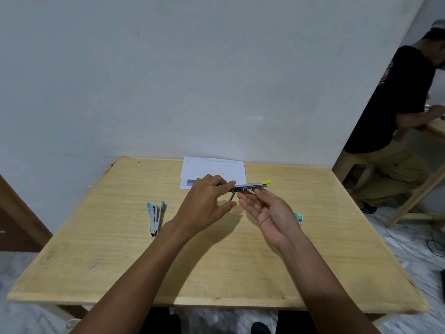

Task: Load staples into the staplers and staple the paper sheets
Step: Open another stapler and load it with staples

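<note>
A metal stapler with a yellow tip [251,186] is held level above the table, its lower arm hanging open at the hinge. My left hand [207,198] pinches the stapler's hinge end between thumb and forefinger. My right hand [267,210] lies palm up just under the stapler, fingers nearly straight, its thumb touching the stapler's underside. A second stapler with blue ends [154,216] lies swung open on the table to the left. White paper sheets [214,171] lie at the table's far edge. A small green staple box [298,218] peeks out behind my right hand.
The wooden table [120,261] stands against a pale wall. At the far right a person in a black shirt [397,100] sits at another wooden table [435,127]. Cables lie on the floor on the right.
</note>
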